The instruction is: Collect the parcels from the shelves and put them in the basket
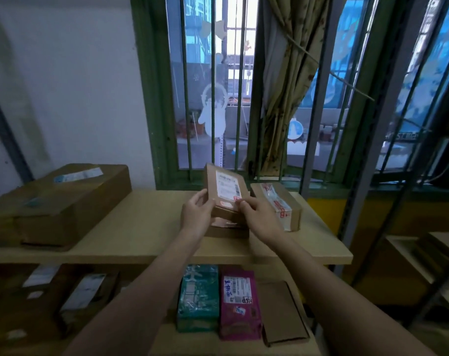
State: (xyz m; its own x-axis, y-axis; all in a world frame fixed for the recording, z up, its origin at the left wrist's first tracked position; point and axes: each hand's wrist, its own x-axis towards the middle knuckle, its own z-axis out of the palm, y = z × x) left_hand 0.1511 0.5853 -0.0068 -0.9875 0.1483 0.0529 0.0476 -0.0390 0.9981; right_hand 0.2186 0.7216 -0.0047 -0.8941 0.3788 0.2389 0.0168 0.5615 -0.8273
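Both hands, the left hand (196, 213) and the right hand (254, 211), gripped a small parcel (224, 191) tilted up off the shelf (141, 227), while other boxes beside and below them remained uncollected, and no basket was in sight.

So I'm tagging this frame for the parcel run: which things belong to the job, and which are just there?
Job:
small labelled box, held by left hand and right hand
taped box
large carton
teal parcel
magenta parcel
top shelf

Just there:
curtain
window bars
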